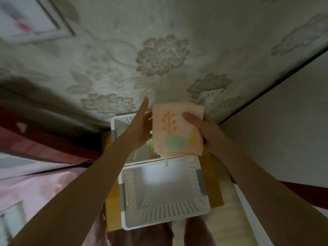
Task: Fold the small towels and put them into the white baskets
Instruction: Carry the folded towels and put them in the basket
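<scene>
At the far left of the frame lie a red and pink cloth (44,144) and, in the upper left corner, a blurred picture frame (35,20) on the flowered wallpaper (159,55). Moving toward the centre, the left hand (142,126) is held with straight fingers pointing up, its palm just beside the left edge of the folded pink towel (175,132); this grip is open and whether it touches the cloth cannot be told. The towel, printed with an orange plant and a green patch, hangs in the air at centre frame, above the far white basket (122,119), whose perforated rim shows at the left behind the left hand and which seems to hold something greenish, largely hidden by the towel and arm. Directly below, in the lower centre, sits the near white basket (165,212), perforated, with grey handles, on a yellowish surface (215,196). To the right, the right hand (204,128) grips the towel's right edge, thumb on the printed face and fingers behind. A wall socket (207,98) shows just above the towel's upper right corner, and a pale panel (284,121) fills the right side.
</scene>
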### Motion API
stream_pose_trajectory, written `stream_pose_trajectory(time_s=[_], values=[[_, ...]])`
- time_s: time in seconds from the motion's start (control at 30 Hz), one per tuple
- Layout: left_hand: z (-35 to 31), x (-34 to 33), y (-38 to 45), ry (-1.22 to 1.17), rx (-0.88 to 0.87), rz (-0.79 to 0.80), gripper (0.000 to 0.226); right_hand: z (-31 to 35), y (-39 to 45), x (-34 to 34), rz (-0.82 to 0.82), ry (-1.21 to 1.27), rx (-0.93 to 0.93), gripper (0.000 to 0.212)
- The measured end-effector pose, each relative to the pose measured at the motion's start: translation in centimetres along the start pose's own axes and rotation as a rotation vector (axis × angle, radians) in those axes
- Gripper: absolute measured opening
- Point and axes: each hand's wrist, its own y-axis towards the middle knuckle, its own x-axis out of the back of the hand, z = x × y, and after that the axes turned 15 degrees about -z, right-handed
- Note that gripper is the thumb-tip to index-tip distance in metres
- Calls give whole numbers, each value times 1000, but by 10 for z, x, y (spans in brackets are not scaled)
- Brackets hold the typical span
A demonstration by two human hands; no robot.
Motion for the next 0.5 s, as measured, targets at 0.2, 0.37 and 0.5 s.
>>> stream_pose_trajectory(time_s=[0.2, 0.37, 0.5], values=[[15, 25, -19, -111, -94, -44, 53, -3, 10, -44, 18, -151, 41, 27], [31, 32, -17, 51, -114, -309, 63, -15, 13, -57, -17, -184, 38, 30], [41, 35, -15, 112, -154, -331, 45, -19, 12, -58, -51, -228, 29, 48]])
